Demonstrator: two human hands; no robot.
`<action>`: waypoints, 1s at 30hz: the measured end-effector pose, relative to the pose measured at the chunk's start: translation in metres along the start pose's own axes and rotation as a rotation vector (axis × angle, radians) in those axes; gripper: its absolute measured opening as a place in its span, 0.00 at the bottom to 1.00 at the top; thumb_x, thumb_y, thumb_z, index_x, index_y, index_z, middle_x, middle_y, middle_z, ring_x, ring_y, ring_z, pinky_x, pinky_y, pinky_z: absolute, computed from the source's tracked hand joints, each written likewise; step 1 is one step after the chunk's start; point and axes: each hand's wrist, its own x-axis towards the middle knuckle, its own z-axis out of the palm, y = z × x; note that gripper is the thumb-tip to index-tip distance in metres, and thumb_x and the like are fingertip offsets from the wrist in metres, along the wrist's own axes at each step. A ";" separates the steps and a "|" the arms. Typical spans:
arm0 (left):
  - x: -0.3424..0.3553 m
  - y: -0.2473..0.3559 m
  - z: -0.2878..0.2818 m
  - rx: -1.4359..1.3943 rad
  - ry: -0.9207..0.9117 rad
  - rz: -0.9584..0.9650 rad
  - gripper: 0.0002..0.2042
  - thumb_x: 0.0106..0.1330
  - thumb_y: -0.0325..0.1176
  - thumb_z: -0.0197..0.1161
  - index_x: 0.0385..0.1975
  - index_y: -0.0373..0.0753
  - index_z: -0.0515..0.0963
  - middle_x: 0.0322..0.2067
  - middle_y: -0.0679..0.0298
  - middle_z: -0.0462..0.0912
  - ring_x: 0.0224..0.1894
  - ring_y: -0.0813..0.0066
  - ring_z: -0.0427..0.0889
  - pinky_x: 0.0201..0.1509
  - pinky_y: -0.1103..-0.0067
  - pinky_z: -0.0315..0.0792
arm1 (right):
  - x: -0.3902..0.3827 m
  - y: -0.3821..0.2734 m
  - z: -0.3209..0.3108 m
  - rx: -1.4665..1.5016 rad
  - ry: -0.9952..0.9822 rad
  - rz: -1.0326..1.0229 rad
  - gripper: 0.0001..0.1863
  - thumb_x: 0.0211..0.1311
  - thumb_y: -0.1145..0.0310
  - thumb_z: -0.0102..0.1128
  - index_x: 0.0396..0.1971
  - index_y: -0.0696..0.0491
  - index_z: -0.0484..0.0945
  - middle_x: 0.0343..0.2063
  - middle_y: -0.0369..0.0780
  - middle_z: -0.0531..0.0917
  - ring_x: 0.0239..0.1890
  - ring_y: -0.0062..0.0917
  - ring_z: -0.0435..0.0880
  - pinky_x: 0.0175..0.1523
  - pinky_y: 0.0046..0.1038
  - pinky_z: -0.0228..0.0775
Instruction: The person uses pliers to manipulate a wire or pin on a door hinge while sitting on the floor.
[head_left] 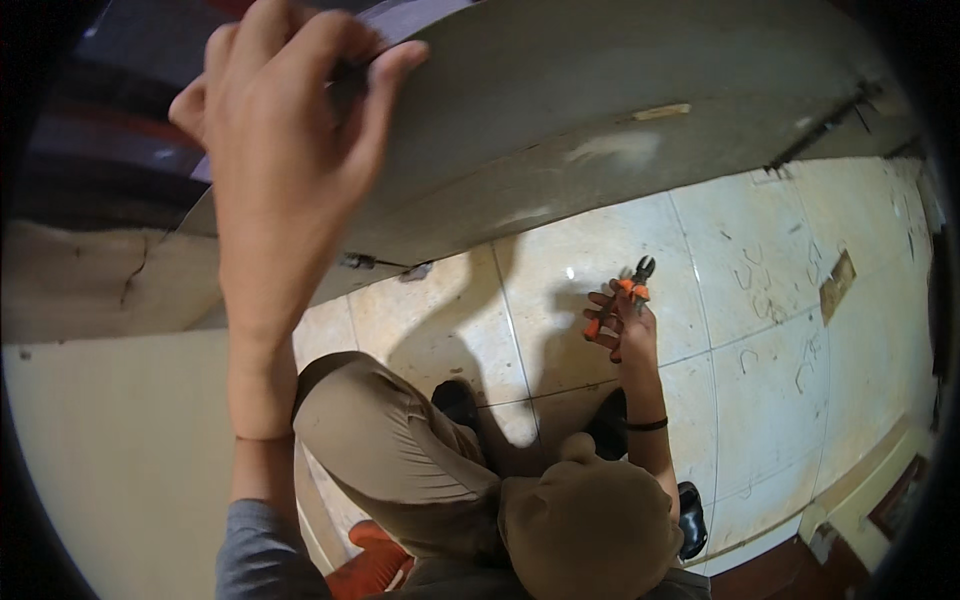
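High at the left, my left hand [285,110] is closed around the upper edge of a broad grey panel [560,70], with the fingertips partly hidden behind the edge. My right hand [632,330] is low over the tiled floor, right of the middle. In it lies a pair of pliers [643,270] with dark metal jaws and orange-and-black handles. The jaws point up and away from me, and the handles look spread apart between the fingers. A black band [646,425] circles my right wrist.
Pale floor tiles [590,235] carry bent wire-like scraps [765,300] and a brown flat piece [838,285]. A short dark rod [375,262] sticks out by the panel's lower edge. My bent knees and black shoes [692,520] are below; an orange-red thing [370,560] lies at lower left.
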 end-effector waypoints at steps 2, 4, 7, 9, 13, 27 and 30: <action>0.004 0.004 -0.009 0.085 -0.039 0.051 0.08 0.62 0.39 0.74 0.35 0.43 0.85 0.34 0.70 0.78 0.42 0.68 0.76 0.48 0.71 0.60 | 0.002 0.001 0.016 0.014 -0.045 0.044 0.30 0.76 0.46 0.52 0.65 0.54 0.67 0.55 0.45 0.82 0.52 0.35 0.84 0.43 0.37 0.84; 0.002 -0.001 -0.009 0.069 -0.046 0.098 0.09 0.64 0.36 0.73 0.39 0.40 0.84 0.36 0.70 0.80 0.42 0.72 0.77 0.45 0.74 0.64 | 0.000 0.001 0.025 0.015 -0.056 0.102 0.31 0.76 0.46 0.52 0.65 0.54 0.66 0.58 0.46 0.79 0.55 0.35 0.83 0.44 0.38 0.84; -0.001 -0.007 0.000 0.077 -0.024 0.189 0.08 0.68 0.34 0.66 0.37 0.40 0.74 0.35 0.60 0.78 0.41 0.63 0.69 0.47 0.66 0.57 | 0.005 0.004 0.031 -0.052 -0.119 0.108 0.31 0.76 0.45 0.51 0.66 0.54 0.65 0.61 0.46 0.76 0.58 0.35 0.80 0.45 0.38 0.85; 0.003 -0.004 -0.019 -0.031 -0.126 0.198 0.08 0.69 0.33 0.63 0.35 0.39 0.72 0.28 0.58 0.76 0.38 0.60 0.68 0.48 0.64 0.55 | 0.003 0.003 0.044 -0.051 -0.190 0.139 0.31 0.76 0.45 0.51 0.67 0.53 0.64 0.61 0.45 0.77 0.57 0.35 0.81 0.45 0.40 0.86; 0.004 -0.026 -0.021 -0.061 -0.132 0.329 0.08 0.67 0.28 0.61 0.29 0.35 0.70 0.21 0.55 0.74 0.32 0.57 0.71 0.47 0.66 0.58 | -0.001 0.016 0.076 -0.071 -0.310 0.188 0.31 0.76 0.46 0.51 0.68 0.52 0.64 0.58 0.44 0.79 0.54 0.34 0.82 0.46 0.41 0.86; -0.004 -0.060 -0.027 -0.293 -0.047 0.367 0.06 0.61 0.26 0.64 0.33 0.31 0.75 0.27 0.57 0.79 0.30 0.60 0.77 0.41 0.68 0.66 | -0.002 0.020 0.190 -0.432 -0.900 -0.072 0.19 0.78 0.56 0.53 0.52 0.57 0.76 0.25 0.30 0.73 0.28 0.13 0.71 0.35 0.21 0.64; -0.021 -0.086 -0.034 -0.364 0.073 0.219 0.07 0.63 0.27 0.66 0.36 0.33 0.77 0.31 0.60 0.80 0.34 0.65 0.77 0.42 0.71 0.67 | -0.006 -0.005 0.219 -0.414 -0.965 0.074 0.19 0.78 0.55 0.54 0.53 0.55 0.76 0.31 0.30 0.73 0.32 0.14 0.70 0.39 0.23 0.67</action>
